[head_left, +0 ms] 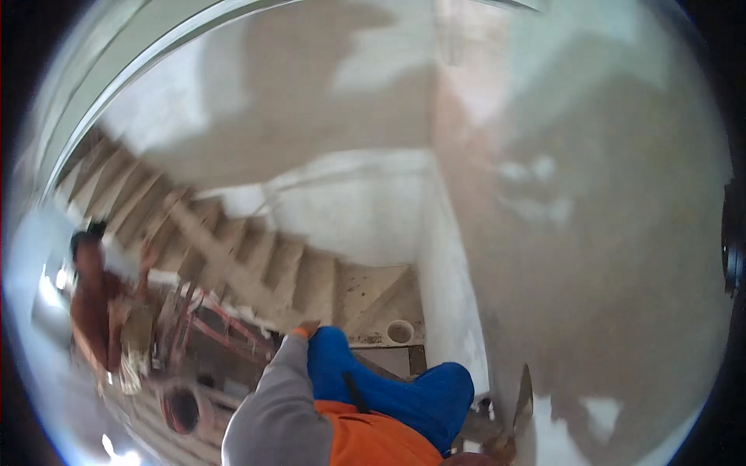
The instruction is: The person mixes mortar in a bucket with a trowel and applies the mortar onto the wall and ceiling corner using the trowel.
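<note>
My left hand (308, 328) rests at my left knee, past an orange cuff. Its fingers look laid out over the blue trouser leg (336, 359), small and slightly blurred, with nothing visible in them. Low at the right, by the wall, my right hand (501, 449) is closed round what looks like a plastering trowel (525, 398). The blade points up, seen nearly edge-on, close to the plastered wall (598, 311). The handle is mostly hidden by the hand.
Concrete stairs (299, 283) descend from upper left to a landing holding a round pale bucket (400, 332). Leftward stand another person (97, 311) with a raised arm, a reddish metal frame (225, 330) and a round open container (183, 409). Shadows cover the walls.
</note>
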Motion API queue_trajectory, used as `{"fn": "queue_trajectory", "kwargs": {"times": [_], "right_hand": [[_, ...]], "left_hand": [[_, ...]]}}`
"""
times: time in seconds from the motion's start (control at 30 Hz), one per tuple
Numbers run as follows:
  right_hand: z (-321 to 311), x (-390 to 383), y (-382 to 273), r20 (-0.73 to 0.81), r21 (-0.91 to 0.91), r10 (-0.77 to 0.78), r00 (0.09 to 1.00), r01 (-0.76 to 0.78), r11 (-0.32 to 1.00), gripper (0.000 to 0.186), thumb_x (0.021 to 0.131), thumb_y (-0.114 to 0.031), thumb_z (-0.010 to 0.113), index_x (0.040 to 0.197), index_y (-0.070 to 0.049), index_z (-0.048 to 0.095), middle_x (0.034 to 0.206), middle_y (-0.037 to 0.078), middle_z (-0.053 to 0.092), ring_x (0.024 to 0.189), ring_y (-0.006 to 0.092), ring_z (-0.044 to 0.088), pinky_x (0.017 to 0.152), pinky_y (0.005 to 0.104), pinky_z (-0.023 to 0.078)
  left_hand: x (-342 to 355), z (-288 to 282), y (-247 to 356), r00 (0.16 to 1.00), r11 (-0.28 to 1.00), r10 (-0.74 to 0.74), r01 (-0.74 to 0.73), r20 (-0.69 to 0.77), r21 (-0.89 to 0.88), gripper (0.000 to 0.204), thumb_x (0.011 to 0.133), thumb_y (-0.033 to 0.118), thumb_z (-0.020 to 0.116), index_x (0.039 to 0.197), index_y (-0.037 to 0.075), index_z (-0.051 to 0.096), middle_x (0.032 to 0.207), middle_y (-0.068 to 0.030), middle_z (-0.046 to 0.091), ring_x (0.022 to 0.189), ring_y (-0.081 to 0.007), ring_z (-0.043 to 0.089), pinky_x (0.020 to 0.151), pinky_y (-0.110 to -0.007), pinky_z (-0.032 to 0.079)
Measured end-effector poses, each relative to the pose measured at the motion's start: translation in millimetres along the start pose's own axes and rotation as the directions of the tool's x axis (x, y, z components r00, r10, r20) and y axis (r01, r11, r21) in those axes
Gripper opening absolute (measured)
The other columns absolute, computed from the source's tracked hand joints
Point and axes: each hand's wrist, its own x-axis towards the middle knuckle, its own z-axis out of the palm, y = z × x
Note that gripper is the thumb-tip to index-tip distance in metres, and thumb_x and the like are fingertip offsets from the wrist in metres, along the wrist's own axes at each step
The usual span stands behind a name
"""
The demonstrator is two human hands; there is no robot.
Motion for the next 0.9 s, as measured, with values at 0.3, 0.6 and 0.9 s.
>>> {"fn": "queue_trajectory", "kwargs": {"times": [0.3,0.6,0.9], "right_hand": [[-90.1,86.6,-12.9,0.059,-0.056,0.086,0.995,-0.083,0.995,0.037,0.075,-0.033,0.069,0.096,-0.004,0.061,0.095,0.015,0.062,0.083,0.0314,0.059,0.072,0.0434,0.047],[-178.0,191.3,-81.3,0.225,0.843,0.155,0.962,-0.272,0.464,0.026,0.079,-0.022,0.063,0.079,0.003,0.055,0.068,0.009,0.057,0.057,0.0188,0.049,0.052,0.0333,0.042],[-193.6,231.1,-96.8,-0.108,0.242,-0.072,0.992,0.097,0.966,0.025,0.083,-0.022,0.060,0.074,0.001,0.055,0.062,0.010,0.056,0.052,0.0175,0.050,0.050,0.0314,0.043]], "left_hand": [[-53.3,-61.7,118.1,0.955,0.973,0.091,-0.026,0.281,-0.230,0.043,0.090,0.037,0.035,0.119,0.009,0.053,0.124,-0.0164,0.050,0.114,-0.0314,0.047,0.093,-0.043,0.038],[-81.5,-101.1,135.6,0.864,0.854,0.110,0.172,0.492,-0.492,0.044,0.090,0.037,0.037,0.123,0.010,0.049,0.125,-0.0148,0.049,0.114,-0.0310,0.047,0.094,-0.042,0.036],[-55.7,-99.9,134.4,0.800,0.823,0.098,0.269,0.592,-0.501,0.050,0.092,0.040,0.028,0.125,0.008,0.049,0.125,-0.0164,0.048,0.112,-0.0337,0.047,0.095,-0.044,0.035]]}}
